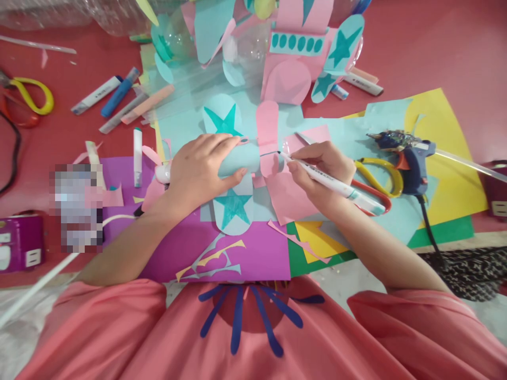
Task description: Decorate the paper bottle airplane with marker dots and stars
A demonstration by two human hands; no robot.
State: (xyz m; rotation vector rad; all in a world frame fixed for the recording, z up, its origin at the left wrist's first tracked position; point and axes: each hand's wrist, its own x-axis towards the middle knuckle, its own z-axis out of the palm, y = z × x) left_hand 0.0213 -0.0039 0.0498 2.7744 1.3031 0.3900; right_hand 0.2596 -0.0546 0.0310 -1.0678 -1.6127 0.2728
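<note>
My left hand [206,169] is wrapped over a light blue paper-covered roll [249,157] lying on its side. Two light blue flaps with teal stars stick out from the roll, one above [222,119] and one below [233,211]. At its right end is a pink paper strip [268,124] with a dark line drawn across it. My right hand [320,171] grips a white marker [332,182], its dark tip at the right edge of the strip. Under that hand lies a pink paper sheet [287,198].
A glue gun [415,171] and yellow-and-red-handled scissors [382,177] lie at the right. Decorated pink and blue bottle pieces [295,63] stand at the back. Several markers [119,95] lie at the left, and paper scraps [217,261] near the front on purple paper [158,258].
</note>
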